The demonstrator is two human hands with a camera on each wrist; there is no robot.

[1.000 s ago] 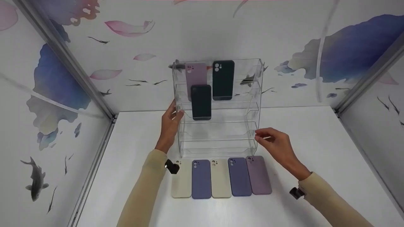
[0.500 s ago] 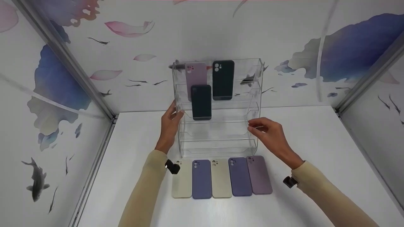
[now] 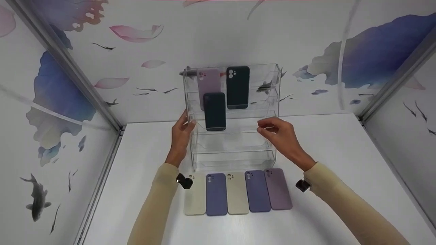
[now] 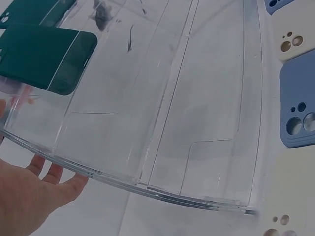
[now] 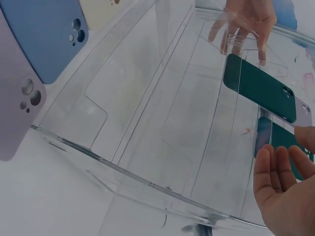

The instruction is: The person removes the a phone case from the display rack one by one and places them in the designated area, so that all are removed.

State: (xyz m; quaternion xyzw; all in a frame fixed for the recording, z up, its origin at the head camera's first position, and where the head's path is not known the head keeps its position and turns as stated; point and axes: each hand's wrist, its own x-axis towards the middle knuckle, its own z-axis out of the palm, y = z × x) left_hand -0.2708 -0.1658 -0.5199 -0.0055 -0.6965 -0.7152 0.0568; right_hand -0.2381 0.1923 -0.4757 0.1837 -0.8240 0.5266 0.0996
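Observation:
A clear acrylic display rack (image 3: 235, 156) with stepped tiers stands upright on the table. My left hand (image 3: 180, 136) grips its left side edge, thumb toward the front. In front of the rack's right part, my right hand (image 3: 279, 134) hovers with loosely bent fingers, nothing between them. In the tiers stand a light purple phone case (image 3: 208, 80), a dark green phone case (image 3: 237, 86) and, one tier lower, another dark green phone case (image 3: 215, 112) that partly covers the purple one. The right wrist view shows my right fingers (image 5: 283, 164) near these cases.
Along the rack's front lies a row of phone cases: a cream case (image 3: 195, 197), a blue-violet case (image 3: 216, 195), a second cream case (image 3: 237, 194), a second blue-violet case (image 3: 258, 192) and a mauve case (image 3: 279, 190). Printed white panels enclose the table (image 3: 136, 200) behind and at both sides.
My right hand has moved left and up, from the rack's right edge to in front of its middle tiers. My left hand stays on the rack's side; the cases have not moved.

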